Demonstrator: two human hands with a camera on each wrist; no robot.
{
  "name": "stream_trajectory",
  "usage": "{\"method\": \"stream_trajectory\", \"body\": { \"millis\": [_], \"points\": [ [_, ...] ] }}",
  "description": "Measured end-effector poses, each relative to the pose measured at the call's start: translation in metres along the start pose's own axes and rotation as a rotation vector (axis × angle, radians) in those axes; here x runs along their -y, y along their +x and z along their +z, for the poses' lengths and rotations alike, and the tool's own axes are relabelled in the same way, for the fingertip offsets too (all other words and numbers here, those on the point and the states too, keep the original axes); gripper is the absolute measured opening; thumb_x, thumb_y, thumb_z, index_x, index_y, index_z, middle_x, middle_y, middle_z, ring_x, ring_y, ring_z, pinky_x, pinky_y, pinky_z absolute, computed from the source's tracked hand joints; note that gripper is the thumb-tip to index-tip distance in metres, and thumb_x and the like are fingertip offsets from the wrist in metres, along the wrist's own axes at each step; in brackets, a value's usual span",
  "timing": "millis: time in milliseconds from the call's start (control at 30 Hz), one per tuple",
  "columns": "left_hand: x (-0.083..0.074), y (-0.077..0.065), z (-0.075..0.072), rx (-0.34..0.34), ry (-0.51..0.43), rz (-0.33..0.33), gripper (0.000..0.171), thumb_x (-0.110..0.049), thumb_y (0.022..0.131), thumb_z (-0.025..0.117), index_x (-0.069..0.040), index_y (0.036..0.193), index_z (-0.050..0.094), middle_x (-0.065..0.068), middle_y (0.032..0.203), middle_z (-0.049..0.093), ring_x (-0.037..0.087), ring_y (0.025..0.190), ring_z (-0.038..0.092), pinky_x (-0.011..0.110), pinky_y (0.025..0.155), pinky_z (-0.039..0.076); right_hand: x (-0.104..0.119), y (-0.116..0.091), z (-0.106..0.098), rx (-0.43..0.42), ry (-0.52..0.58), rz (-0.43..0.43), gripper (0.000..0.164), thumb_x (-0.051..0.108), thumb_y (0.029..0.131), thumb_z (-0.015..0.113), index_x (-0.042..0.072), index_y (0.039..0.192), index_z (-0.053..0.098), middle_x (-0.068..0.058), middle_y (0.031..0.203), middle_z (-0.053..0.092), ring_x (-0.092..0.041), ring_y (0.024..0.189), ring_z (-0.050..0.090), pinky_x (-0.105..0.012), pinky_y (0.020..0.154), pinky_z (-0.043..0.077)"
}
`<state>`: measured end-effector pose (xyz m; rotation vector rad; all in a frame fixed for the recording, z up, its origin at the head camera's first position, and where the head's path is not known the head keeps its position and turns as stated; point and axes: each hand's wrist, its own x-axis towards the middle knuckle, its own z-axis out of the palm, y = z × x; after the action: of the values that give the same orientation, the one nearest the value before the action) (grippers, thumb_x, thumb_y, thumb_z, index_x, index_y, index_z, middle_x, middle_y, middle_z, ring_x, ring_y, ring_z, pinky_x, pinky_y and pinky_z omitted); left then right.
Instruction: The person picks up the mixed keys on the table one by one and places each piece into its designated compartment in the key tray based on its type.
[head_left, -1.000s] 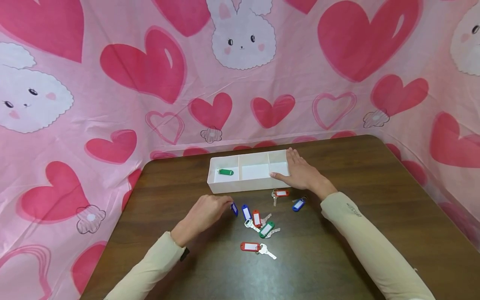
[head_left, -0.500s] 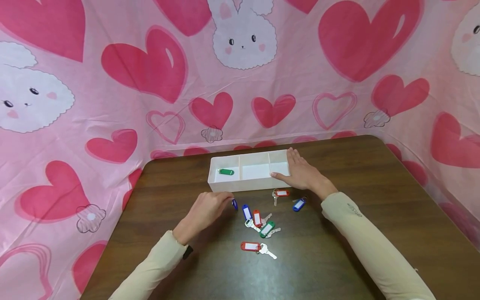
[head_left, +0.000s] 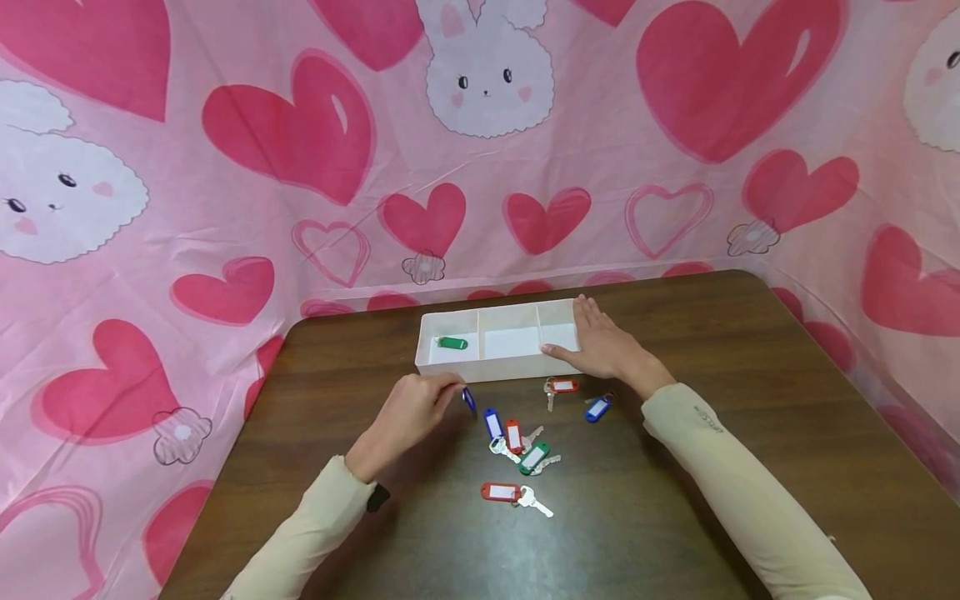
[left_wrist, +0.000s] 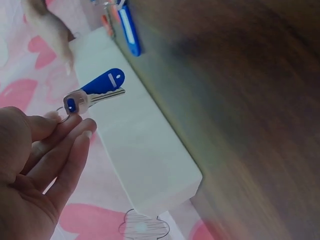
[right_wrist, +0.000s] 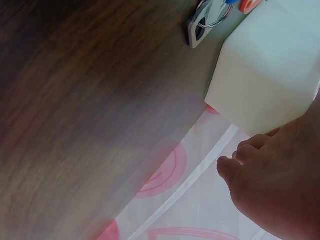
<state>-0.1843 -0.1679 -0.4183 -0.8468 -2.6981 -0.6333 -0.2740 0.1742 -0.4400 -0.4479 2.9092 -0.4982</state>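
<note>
With thumb and fingertips, my left hand (head_left: 411, 414) pinches a metal ring that carries a blue key tag (left_wrist: 104, 81) and a silver key (left_wrist: 106, 96). The tag hangs just in front of the white three-compartment box (head_left: 487, 369), near its left part. A green key tag (head_left: 452, 342) lies in the left compartment. My right hand (head_left: 606, 346) rests on the right end of the box, fingers straight, its thumb reaching over the front wall. The middle and right compartments show bare white floors.
Several tagged keys lie before the box: a red tag (head_left: 564, 386), a blue tag (head_left: 597, 409), another blue tag (head_left: 493, 423), a red tag (head_left: 513, 436), a green tag (head_left: 534, 458) and a nearest red tag (head_left: 500, 492). A pink patterned cloth (head_left: 480, 217) hangs behind the brown table (head_left: 360, 358).
My left hand has moved slightly up and toward the box, carrying the blue-tagged key. My right hand and the box have stayed in place.
</note>
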Motion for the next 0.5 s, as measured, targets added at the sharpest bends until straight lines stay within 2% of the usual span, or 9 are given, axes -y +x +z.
{"method": "stream_trajectory", "body": {
  "millis": [167,367,500],
  "points": [
    [0.0,0.004,-0.005,-0.013,-0.043,-0.026,0.019,-0.009,0.093,0.079,-0.006,0.112,0.08,0.007,0.098,0.083,0.011,0.07,0.069,0.014,0.063,0.056,0.001,-0.001,-0.001,0.004,-0.009,0.004,0.125,0.086,0.092,0.042,-0.005,0.166,-0.002,-0.025,0.176,-0.002,-0.043,0.165,-0.001,-0.056,0.134,0.011],
    [0.0,0.009,-0.007,-0.029,-0.08,-0.03,0.018,-0.009,0.094,0.078,-0.003,0.111,0.081,0.01,0.097,0.083,0.008,0.059,0.058,0.014,0.05,0.047,0.001,-0.001,0.0,-0.005,-0.017,0.003,0.124,0.085,0.092,0.042,-0.005,0.166,-0.001,-0.024,0.177,-0.002,-0.042,0.165,-0.001,-0.054,0.135,0.012],
    [-0.001,0.012,-0.008,-0.063,-0.086,-0.018,0.017,-0.009,0.093,0.079,-0.002,0.108,0.081,0.011,0.094,0.083,0.007,0.058,0.056,0.016,0.05,0.048,0.0,0.0,0.001,-0.009,-0.022,0.0,0.125,0.087,0.092,0.041,-0.006,0.166,-0.001,-0.025,0.176,-0.001,-0.043,0.165,0.0,-0.055,0.134,0.011]
  ]
}}
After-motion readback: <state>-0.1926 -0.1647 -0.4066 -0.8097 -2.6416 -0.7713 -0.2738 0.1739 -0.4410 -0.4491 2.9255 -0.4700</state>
